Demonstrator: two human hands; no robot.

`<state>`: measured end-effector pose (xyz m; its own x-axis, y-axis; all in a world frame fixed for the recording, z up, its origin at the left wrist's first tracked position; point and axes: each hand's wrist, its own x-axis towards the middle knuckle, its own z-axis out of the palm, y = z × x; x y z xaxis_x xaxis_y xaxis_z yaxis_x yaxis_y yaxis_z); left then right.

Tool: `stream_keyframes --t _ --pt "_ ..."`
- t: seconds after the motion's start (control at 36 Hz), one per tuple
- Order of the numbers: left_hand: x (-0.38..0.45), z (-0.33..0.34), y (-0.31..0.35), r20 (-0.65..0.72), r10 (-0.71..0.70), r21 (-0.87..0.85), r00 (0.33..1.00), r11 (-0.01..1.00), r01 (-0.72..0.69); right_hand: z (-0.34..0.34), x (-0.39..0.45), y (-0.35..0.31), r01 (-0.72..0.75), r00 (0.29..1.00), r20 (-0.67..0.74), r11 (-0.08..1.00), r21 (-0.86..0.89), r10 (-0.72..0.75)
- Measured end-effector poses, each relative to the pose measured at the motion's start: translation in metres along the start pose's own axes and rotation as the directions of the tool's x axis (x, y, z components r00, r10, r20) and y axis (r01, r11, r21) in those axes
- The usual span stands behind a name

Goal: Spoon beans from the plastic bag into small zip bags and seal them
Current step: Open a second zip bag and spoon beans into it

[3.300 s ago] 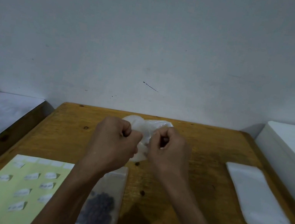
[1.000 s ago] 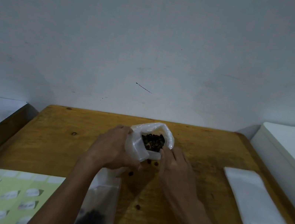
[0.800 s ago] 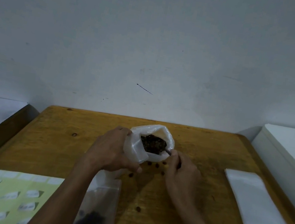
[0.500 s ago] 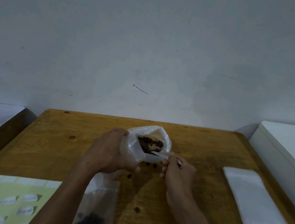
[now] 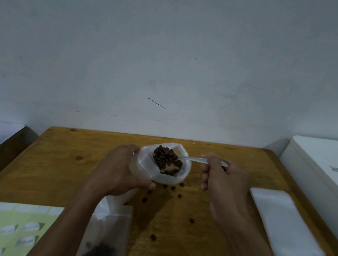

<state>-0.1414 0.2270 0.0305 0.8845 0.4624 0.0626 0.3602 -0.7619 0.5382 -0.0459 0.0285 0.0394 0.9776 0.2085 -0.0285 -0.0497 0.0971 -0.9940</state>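
A white plastic bag (image 5: 168, 178) stands open on the wooden table (image 5: 56, 167), with dark beans (image 5: 166, 159) showing in its mouth. My left hand (image 5: 121, 170) grips the bag's left side and holds it upright. My right hand (image 5: 224, 181) is closed on the handle of a metal spoon (image 5: 194, 159), whose bowl reaches into the beans from the right. A clear small zip bag (image 5: 106, 242) with some beans in it lies near the front edge, partly under my left forearm.
Several loose beans (image 5: 179, 196) lie scattered on the wood in front of the bag. A stack of empty white bags (image 5: 287, 228) lies at the right. A yellow-green label sheet (image 5: 1, 229) lies front left. A white box (image 5: 334, 175) borders the table's right side.
The knotted bag has been opened. My left hand took hold of its side, my right hand picked up the spoon from the table and swung out to the right, putting the spoon's bowl into the beans.
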Motion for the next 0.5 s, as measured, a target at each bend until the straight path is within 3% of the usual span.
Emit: stream_keyframes --t 0.08,0.14,0.22,0.28,0.39,0.5 --pt "0.0 -0.001 0.003 -0.008 0.006 -0.039 1.0 0.999 -0.007 0.006 -0.009 -0.005 0.067 0.993 0.101 0.994 -0.085 -0.058" --pt "0.0 0.0 0.004 -0.002 0.006 -0.077 1.0 0.997 -0.006 0.01 -0.017 -0.006 0.223 0.964 0.193 0.953 -0.205 -0.184" --pt "0.001 0.0 0.004 0.011 -0.007 -0.127 1.0 0.992 0.008 0.015 -0.023 0.0 0.534 0.839 0.325 0.775 -0.337 -0.436" --pt "0.0 -0.002 0.004 0.002 -0.027 -0.127 1.0 0.992 0.027 0.014 -0.022 0.006 0.626 0.779 0.306 0.702 -0.339 -0.547" --pt "-0.001 -0.003 0.003 -0.017 -0.061 -0.092 0.998 0.994 0.059 0.003 -0.009 0.019 0.684 0.705 0.176 0.593 -0.425 -0.687" --pt "-0.002 -0.003 0.002 0.013 -0.063 -0.065 0.998 0.996 0.064 -0.001 0.005 0.041 0.634 0.734 0.258 0.497 -0.593 -0.628"
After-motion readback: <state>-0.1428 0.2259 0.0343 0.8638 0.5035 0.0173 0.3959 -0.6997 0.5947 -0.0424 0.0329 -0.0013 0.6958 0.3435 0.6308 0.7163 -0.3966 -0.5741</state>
